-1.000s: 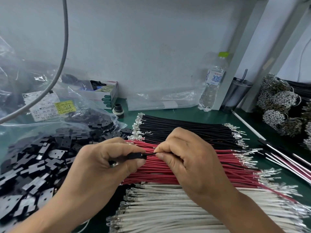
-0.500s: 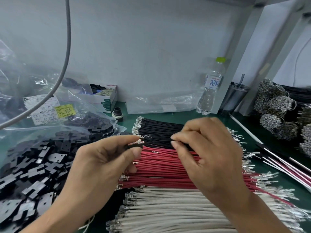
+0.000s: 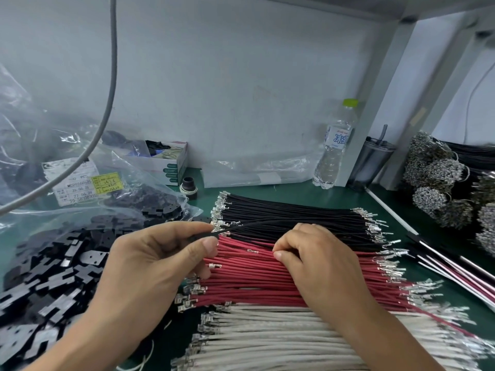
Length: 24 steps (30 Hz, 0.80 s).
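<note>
At the bottom of the frame a bundle of white wires [image 3: 294, 341] is laid across the green bench [image 3: 281, 192]. Just above it, in the middle, the left hand [image 3: 150, 269] is closed on a small black housing [image 3: 199, 236], pinched between thumb and forefinger. A black wire [image 3: 257, 223] is led from the housing to the right. Beside it, the right hand [image 3: 321, 266] is curled over the red wire bundle [image 3: 254, 287], and a single red wire [image 3: 254, 251] is pinched between thumb and forefinger, its terminal pointing left. Behind the hands the black wire bundle [image 3: 294, 212] is spread. Black stamped plates [image 3: 48, 285] are heaped at the left. A water bottle [image 3: 334, 145] is stood by the wall at upper right.
</note>
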Each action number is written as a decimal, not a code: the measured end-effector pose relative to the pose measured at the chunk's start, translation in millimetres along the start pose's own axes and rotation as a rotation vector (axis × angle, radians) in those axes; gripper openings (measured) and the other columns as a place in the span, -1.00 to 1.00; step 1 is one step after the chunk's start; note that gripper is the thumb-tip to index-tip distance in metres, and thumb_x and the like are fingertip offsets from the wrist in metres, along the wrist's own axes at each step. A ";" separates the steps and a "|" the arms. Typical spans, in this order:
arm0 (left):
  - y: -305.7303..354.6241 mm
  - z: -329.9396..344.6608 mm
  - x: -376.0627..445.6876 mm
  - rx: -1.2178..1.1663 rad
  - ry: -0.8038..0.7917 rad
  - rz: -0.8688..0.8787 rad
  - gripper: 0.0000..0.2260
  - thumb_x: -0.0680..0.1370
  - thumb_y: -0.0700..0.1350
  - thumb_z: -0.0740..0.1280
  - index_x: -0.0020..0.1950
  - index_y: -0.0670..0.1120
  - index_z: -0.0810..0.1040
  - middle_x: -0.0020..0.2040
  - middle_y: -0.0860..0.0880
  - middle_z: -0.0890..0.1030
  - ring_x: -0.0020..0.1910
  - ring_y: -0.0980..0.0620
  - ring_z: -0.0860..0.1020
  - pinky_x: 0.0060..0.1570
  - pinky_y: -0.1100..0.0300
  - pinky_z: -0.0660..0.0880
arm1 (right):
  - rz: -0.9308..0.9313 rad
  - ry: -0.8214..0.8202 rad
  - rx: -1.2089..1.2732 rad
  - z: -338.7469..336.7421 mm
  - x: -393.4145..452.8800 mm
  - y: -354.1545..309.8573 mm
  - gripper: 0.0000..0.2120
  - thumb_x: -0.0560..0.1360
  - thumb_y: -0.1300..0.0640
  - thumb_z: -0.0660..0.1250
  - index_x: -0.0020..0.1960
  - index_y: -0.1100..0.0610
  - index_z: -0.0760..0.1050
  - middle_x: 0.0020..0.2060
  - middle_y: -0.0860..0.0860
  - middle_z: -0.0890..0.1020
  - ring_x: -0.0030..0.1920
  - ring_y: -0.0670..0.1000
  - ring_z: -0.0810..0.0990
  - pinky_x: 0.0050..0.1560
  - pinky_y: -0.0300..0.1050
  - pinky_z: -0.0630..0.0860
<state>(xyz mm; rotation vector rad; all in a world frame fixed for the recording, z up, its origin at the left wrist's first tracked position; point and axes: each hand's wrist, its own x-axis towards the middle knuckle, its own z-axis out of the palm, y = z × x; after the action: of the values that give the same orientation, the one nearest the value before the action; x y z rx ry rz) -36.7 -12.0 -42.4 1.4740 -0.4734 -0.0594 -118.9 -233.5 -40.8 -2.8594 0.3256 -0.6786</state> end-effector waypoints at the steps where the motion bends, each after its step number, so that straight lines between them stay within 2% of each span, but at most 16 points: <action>1: -0.6 0.0 0.2 -0.004 0.006 0.002 -0.78 0.31 -0.02 0.56 -0.05 0.09 0.79 -0.23 -0.08 0.78 -0.41 -0.01 0.71 -0.35 0.37 0.59 | -0.017 -0.002 -0.030 -0.5 -0.3 1.0 -0.90 0.58 -0.06 0.31 -0.10 -0.13 0.55 -0.18 -0.26 0.54 -0.05 -0.24 0.47 -0.20 -0.45 0.29; 3: -1.6 -0.1 0.7 0.000 0.015 0.007 -0.77 0.31 0.00 0.56 -0.04 0.09 0.79 -0.23 -0.08 0.78 -0.41 -0.03 0.71 -0.34 0.35 0.60 | -0.052 -0.018 -0.052 -2.6 -0.7 3.0 -0.90 0.59 -0.05 0.28 -0.10 -0.15 0.51 -0.18 -0.25 0.53 -0.06 -0.21 0.47 -0.22 -0.43 0.31; 8: -0.7 1.1 -0.4 -0.018 0.009 0.003 -0.77 0.31 -0.03 0.56 -0.05 0.06 0.79 -0.23 -0.11 0.78 -0.43 -0.03 0.70 -0.36 0.35 0.60 | -0.080 -0.067 -0.008 -6.3 -0.1 2.6 -0.91 0.56 -0.11 0.33 -0.02 -0.15 0.59 -0.14 -0.26 0.55 -0.03 -0.22 0.47 -0.12 -0.33 0.41; 11: 1.6 1.7 -1.9 -0.009 0.011 0.011 -0.76 0.30 -0.03 0.56 -0.05 0.07 0.79 -0.24 -0.10 0.78 -0.43 -0.04 0.70 -0.36 0.34 0.61 | -0.075 -0.072 -0.013 -4.7 0.3 1.4 -0.94 0.57 -0.05 0.34 -0.05 -0.14 0.60 -0.16 -0.25 0.55 -0.04 -0.23 0.47 -0.15 -0.41 0.34; 15: 2.3 1.3 -1.7 -0.009 0.013 0.019 -0.76 0.29 -0.01 0.56 -0.05 0.08 0.79 -0.24 -0.09 0.78 -0.43 -0.01 0.70 -0.35 0.35 0.60 | -0.026 -0.095 0.062 -7.2 2.1 7.1 -0.91 0.55 -0.02 0.38 0.00 -0.19 0.63 -0.13 -0.31 0.58 0.01 -0.27 0.50 -0.06 -0.37 0.40; 20: 2.8 0.1 -1.6 -0.010 0.019 0.018 -0.75 0.30 0.03 0.55 -0.04 0.08 0.79 -0.23 -0.10 0.78 -0.41 -0.04 0.70 -0.33 0.30 0.63 | -0.047 -0.032 -0.009 -10.4 0.1 6.6 -0.88 0.61 0.00 0.27 0.03 -0.18 0.57 -0.08 -0.30 0.55 0.01 -0.27 0.49 -0.14 -0.48 0.31; 24: 6.1 -0.6 -1.7 -0.055 -0.004 0.000 -0.77 0.31 0.01 0.53 -0.05 0.04 0.79 -0.23 -0.14 0.77 -0.41 -0.06 0.70 -0.33 0.25 0.65 | -0.101 0.011 0.273 -20.5 -2.1 3.4 -0.84 0.60 0.09 0.27 0.03 -0.17 0.55 -0.06 -0.27 0.56 0.03 -0.20 0.55 -0.05 -0.34 0.44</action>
<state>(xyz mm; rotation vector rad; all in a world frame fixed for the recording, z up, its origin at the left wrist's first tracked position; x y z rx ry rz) -39.6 -10.2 -37.0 1.4196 -0.4715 -0.0742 -130.7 -238.9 -24.5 -2.6252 0.0817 -0.6982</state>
